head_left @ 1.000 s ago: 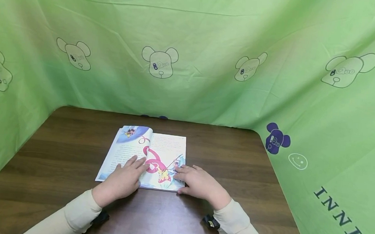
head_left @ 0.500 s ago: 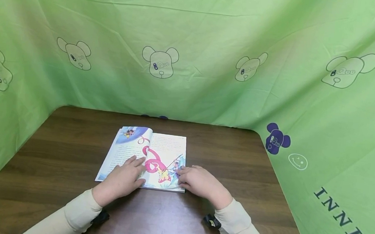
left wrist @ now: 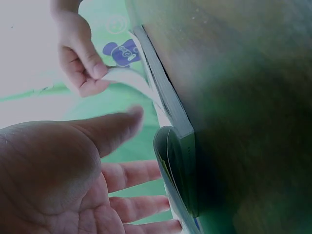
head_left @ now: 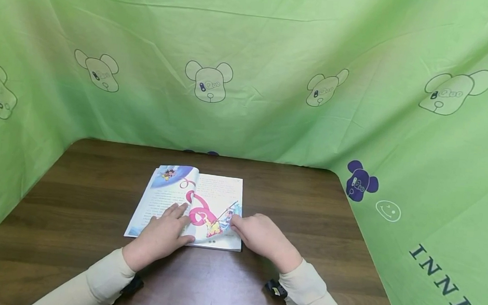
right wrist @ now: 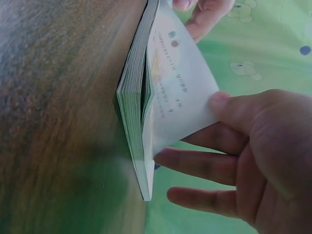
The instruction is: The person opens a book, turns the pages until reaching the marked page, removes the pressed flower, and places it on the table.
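An illustrated book (head_left: 217,186) lies spread on the table, with a pink ribbon drawing across its pages. My right hand (head_left: 263,236) pinches the lower outer corner of the right-hand page (right wrist: 187,83) between thumb and fingers. In the right wrist view that page is lifted and bent away from the thick stack beneath it. My left hand (head_left: 160,237) rests with its fingers extended on the lower part of the left-hand page (head_left: 152,207), its thumb reaching toward the right-hand page. The left wrist view shows the curled page (left wrist: 129,77) in the right hand's grip.
The brown wooden table (head_left: 301,196) extends around the book. A green cloth (head_left: 264,120) with bear-head prints hangs behind and on both sides. Dark straps (head_left: 275,288) sit at the wrists.
My right hand's fingers have drawn together from lying spread on the page to pinching its corner, and the corner has come up. The left hand has barely shifted.
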Demonstrator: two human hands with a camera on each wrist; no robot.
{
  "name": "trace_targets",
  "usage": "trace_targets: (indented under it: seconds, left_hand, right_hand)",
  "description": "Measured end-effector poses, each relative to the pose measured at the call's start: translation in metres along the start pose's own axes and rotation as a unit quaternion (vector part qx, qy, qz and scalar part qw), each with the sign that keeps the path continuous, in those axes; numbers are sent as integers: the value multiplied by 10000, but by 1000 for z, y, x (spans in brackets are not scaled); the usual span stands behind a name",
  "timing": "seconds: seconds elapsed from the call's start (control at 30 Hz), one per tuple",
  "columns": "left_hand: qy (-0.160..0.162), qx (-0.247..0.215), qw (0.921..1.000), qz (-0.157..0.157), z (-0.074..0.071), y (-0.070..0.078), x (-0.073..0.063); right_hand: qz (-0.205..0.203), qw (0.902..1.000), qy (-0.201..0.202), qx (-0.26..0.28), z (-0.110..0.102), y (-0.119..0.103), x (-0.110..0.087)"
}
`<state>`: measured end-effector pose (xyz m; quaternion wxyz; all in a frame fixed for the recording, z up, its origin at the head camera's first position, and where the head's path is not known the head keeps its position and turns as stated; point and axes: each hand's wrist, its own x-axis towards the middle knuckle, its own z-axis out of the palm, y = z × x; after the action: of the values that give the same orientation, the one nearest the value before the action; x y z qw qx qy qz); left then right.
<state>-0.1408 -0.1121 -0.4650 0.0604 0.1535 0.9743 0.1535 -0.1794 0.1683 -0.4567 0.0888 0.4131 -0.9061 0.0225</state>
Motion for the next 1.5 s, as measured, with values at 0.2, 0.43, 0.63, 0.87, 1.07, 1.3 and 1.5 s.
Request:
trace_targets:
  seconds: [0.2, 0.43, 0.63, 0.87, 1.07, 1.3, 1.5]
  left_hand:
    - [63, -14, 10000, 13, 3, 0, 1]
    - [164, 1, 9999, 49, 6, 0, 0]
    - [123, 37, 9999, 8, 6, 0, 2]
    - [145, 103, 9998, 20, 7, -1, 3]
    - [187, 106, 9998, 27, 7, -1, 3]
    - [708, -53, 9975, 65, 7, -3, 3]
    - [1092, -293, 9936, -5, 7, -4, 4]
  right_hand:
    - [-43, 9982, 589, -131, 1, 1, 1]
    - [-88, 9959, 895, -127, 0, 0, 1]
    - [-143, 9940, 1068, -158, -1, -1, 2]
    - [-191, 9924, 1202, -198, -3, -2, 3]
    - [17, 9880, 1544, -56, -5, -1, 4]
    - [600, 9832, 1720, 76, -5, 4, 5]
    - [279, 9971, 676, 199, -1, 4, 2]
